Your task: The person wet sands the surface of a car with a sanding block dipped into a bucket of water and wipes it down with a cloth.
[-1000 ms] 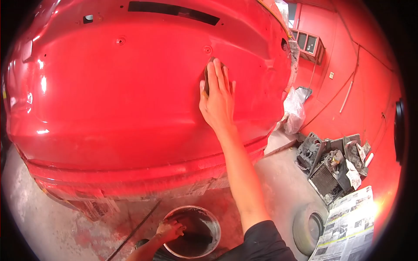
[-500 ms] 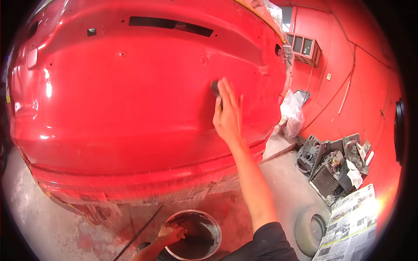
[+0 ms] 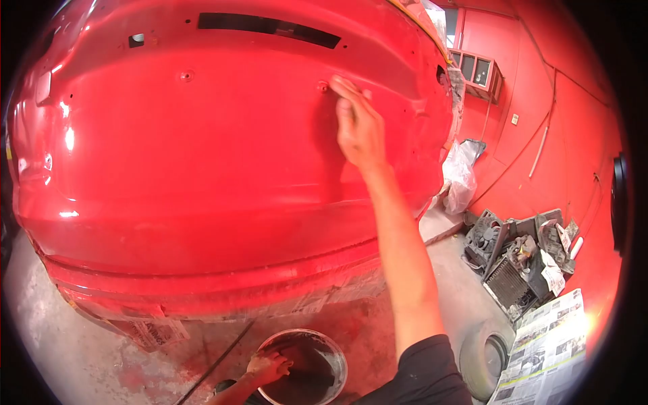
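Observation:
A large glossy red car body panel (image 3: 223, 148) fills most of the view, with a long dark slot and several small holes in it. My right hand (image 3: 361, 128) is against its right half, beside a small round dimple, fingers together and pointing up. The dark pad seen under these fingers earlier is hidden behind the hand now. Below the panel, a round bucket (image 3: 339, 351) with dark contents stands on the floor. My left hand (image 3: 268, 368) is over its left rim, fingers bent inward. What these fingers hold, if anything, I cannot make out.
Newspaper masking (image 3: 158, 331) hangs along the panel's lower edge. At right are a pile of used car parts (image 3: 516, 260), a tire (image 3: 482, 361) and a newspaper-covered object (image 3: 543, 351). An air conditioner (image 3: 476, 71) sits in the red wall. A dark hose (image 3: 216, 364) crosses the floor.
My right hand has moved up the panel to the dimple, and the dark pad has gone out of sight. My left hand stays at the bucket. The view has shifted slightly.

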Available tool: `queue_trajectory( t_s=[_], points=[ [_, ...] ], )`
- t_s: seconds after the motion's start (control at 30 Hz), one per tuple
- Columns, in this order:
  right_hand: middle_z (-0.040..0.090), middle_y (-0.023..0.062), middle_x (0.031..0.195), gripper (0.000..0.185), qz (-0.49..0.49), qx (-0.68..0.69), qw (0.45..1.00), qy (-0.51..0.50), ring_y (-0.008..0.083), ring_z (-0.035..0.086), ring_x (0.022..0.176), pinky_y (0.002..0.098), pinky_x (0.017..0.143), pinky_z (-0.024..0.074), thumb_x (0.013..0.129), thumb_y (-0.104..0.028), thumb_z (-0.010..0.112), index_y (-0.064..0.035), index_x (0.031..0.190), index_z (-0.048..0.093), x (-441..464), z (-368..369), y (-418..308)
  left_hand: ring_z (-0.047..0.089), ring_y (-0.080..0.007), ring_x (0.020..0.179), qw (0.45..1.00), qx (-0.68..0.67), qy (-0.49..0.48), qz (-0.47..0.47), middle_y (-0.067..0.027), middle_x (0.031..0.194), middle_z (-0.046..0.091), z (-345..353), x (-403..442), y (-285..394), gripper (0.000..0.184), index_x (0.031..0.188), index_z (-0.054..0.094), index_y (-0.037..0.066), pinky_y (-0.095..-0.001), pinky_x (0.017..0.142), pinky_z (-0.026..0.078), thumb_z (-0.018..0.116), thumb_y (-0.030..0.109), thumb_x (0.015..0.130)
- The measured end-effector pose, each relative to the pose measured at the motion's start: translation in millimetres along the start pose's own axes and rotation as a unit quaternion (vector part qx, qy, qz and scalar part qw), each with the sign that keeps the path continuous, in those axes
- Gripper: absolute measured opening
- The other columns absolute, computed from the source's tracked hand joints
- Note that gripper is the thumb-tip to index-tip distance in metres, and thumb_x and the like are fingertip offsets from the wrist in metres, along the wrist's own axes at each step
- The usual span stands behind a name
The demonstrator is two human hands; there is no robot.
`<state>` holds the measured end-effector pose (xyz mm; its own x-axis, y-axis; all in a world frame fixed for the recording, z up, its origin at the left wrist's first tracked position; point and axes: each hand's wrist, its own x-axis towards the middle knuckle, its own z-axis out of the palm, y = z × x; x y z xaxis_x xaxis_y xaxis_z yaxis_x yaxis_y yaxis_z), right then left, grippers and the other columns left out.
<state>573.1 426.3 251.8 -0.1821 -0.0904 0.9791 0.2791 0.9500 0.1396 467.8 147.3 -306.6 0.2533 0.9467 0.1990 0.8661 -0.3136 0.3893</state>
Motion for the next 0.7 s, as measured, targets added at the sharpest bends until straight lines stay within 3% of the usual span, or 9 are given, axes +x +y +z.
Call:
queue_trajectory(
  t_s=[0.03,0.17,0.23,0.33,0.43,0.47,0.57,0.63,0.7],
  points=[
    [0.065,0.0238,0.140,0.033,-0.017,-0.022,0.999,-0.019,0.0401,0.059,0.135,0.0477,0.118,0.0424,0.107,-0.016,0.054,0.0015,0.132,0.066,-2.6,-4.6,11.3,0.070,-0.0268,0.105,1.000,-0.002,-0.005,-0.007,-0.0035,0.104,0.070,-3.8,2.3,1.6,0.041,0.113,0.076,0.022,-0.0464,0.093,0.055,0.077,0.051,0.085],
    [0.066,0.0228,0.139,0.034,0.095,0.001,0.992,0.077,0.0387,0.060,0.135,0.0471,0.119,0.0419,0.108,-0.020,0.053,0.0018,0.129,0.068,-2.1,25.7,-10.0,0.069,-0.0259,0.108,1.000,0.000,0.009,-0.012,-0.0031,0.107,0.070,-2.9,-0.5,4.6,0.041,0.114,0.076,0.022,-0.0468,0.096,0.053,0.077,0.051,0.085],
    [0.068,0.0220,0.137,0.032,-0.004,0.012,0.999,0.040,0.0379,0.061,0.134,0.0479,0.119,0.0418,0.108,-0.019,0.054,0.0013,0.128,0.069,13.2,46.1,-39.8,0.068,-0.0251,0.110,1.000,0.002,-0.001,-0.008,-0.0029,0.109,0.070,0.2,-1.0,1.9,0.041,0.114,0.075,0.023,-0.0471,0.097,0.052,0.077,0.051,0.085],
    [0.069,0.0213,0.135,0.030,-0.048,0.057,0.997,-0.025,0.0383,0.062,0.132,0.0484,0.116,0.0438,0.108,-0.016,0.054,0.0012,0.126,0.070,21.7,23.8,-29.8,0.068,-0.0246,0.112,0.999,-0.013,-0.023,-0.020,-0.0026,0.111,0.070,5.1,-2.8,2.6,0.040,0.114,0.076,0.023,-0.0474,0.098,0.052,0.077,0.050,0.085],
    [0.070,0.0212,0.133,0.027,-0.003,-0.014,1.000,0.006,0.0381,0.063,0.131,0.0486,0.114,0.0463,0.108,-0.014,0.054,0.0013,0.122,0.071,6.9,-6.8,24.3,0.069,-0.0252,0.109,1.000,-0.003,-0.002,-0.014,-0.0023,0.107,0.070,-1.7,-0.7,2.2,0.039,0.113,0.076,0.023,-0.0465,0.096,0.053,0.078,0.049,0.085],
    [0.070,0.0213,0.133,0.026,0.051,0.064,0.996,0.044,0.0384,0.064,0.130,0.0485,0.114,0.0469,0.107,-0.014,0.055,0.0017,0.119,0.072,2.3,-5.2,34.3,0.069,-0.0255,0.108,1.000,0.003,0.009,-0.008,-0.0023,0.106,0.071,-3.1,-1.6,3.9,0.039,0.113,0.076,0.023,-0.0460,0.095,0.054,0.078,0.049,0.084],
    [0.070,0.0220,0.132,0.027,0.042,0.002,0.996,0.082,0.0390,0.064,0.129,0.0487,0.113,0.0477,0.107,-0.016,0.056,0.0023,0.119,0.072,11.2,30.9,-18.2,0.070,-0.0267,0.102,0.999,-0.018,0.017,-0.020,-0.0027,0.100,0.071,-3.2,-0.4,5.3,0.041,0.113,0.076,0.023,-0.0443,0.091,0.056,0.080,0.048,0.082],
    [0.070,0.0221,0.132,0.031,-0.021,0.031,0.998,0.041,0.0395,0.064,0.129,0.0467,0.114,0.0471,0.108,-0.022,0.055,0.0002,0.120,0.072,19.9,49.6,-47.5,0.070,-0.0272,0.099,0.999,-0.016,0.048,0.002,-0.0031,0.098,0.071,2.0,2.5,1.4,0.042,0.114,0.076,0.022,-0.0440,0.088,0.056,0.081,0.048,0.081],
    [0.070,0.0209,0.134,0.032,-0.017,0.059,0.998,-0.012,0.0381,0.063,0.130,0.0464,0.115,0.0467,0.108,-0.022,0.054,-0.0013,0.123,0.072,25.3,26.3,-34.2,0.069,-0.0273,0.102,0.999,-0.017,0.037,0.004,-0.0039,0.102,0.070,9.4,-7.1,-3.2,0.042,0.115,0.075,0.022,-0.0444,0.090,0.055,0.079,0.049,0.083]
  ],
)
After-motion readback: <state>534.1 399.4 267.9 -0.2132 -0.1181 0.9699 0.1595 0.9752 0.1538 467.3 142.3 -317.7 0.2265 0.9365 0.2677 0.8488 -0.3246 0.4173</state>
